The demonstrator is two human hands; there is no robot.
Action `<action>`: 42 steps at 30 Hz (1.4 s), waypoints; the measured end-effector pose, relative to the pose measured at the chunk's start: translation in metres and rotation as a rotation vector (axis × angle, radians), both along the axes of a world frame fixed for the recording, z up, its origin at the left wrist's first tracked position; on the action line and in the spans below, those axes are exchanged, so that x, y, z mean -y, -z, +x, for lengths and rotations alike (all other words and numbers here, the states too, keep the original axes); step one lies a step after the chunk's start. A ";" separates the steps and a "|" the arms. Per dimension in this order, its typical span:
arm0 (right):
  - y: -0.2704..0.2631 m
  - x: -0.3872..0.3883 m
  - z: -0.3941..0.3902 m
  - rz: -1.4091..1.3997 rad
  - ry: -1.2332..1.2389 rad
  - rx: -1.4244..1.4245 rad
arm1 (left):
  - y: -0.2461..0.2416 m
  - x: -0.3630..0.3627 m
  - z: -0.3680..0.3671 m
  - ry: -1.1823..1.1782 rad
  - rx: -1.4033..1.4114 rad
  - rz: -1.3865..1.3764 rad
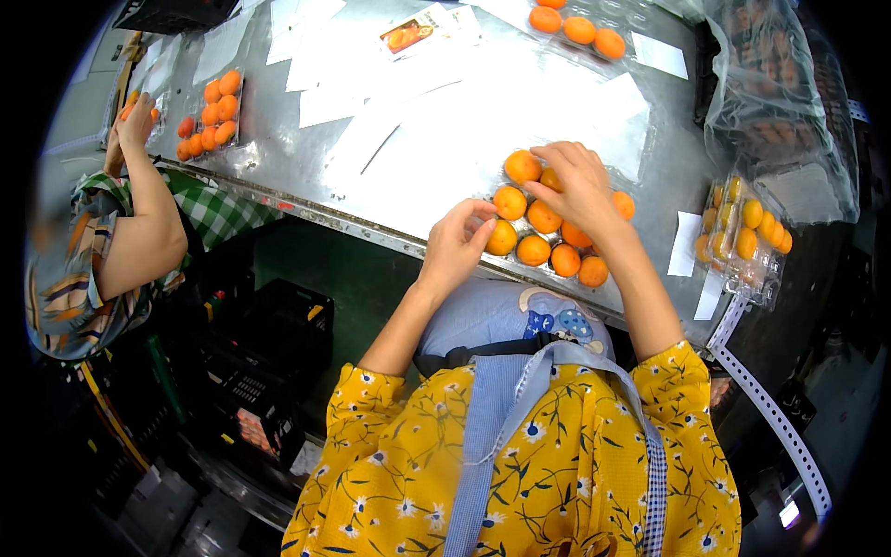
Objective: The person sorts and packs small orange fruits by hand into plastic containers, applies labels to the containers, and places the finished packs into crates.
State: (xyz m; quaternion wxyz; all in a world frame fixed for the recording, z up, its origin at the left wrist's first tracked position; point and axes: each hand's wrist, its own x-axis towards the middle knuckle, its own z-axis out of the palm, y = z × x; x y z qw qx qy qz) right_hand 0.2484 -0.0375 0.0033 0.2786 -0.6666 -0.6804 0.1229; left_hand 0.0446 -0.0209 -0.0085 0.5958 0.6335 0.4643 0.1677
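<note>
Before me several round orange fruits (544, 216) sit in rows in a clear plastic tray at the metal table's front edge. At the tray's left side is my left hand (456, 244), its fingers curled and apart, its fingertips close to a fruit (501, 237) in the front row. My right hand (574, 182) reaches over the back rows, thumb and fingers spread around a partly covered fruit (550, 179). Whether it grips that fruit cannot be made out. The right hand and forearm hide some of the fruits on that side.
Paper sheets (334, 104) lie across the metal table (278, 150). Filled trays stand at the back (579, 30), left (221, 111) and right (748, 233). Clear plastic packaging (766, 90) is at the far right. A co-worker's hands (136, 125) handle fruit at left; black crates (278, 334) sit below.
</note>
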 end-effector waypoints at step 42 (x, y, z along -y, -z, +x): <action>-0.065 0.111 -0.031 0.077 0.176 -0.348 | -0.051 0.010 0.033 0.356 0.485 -0.796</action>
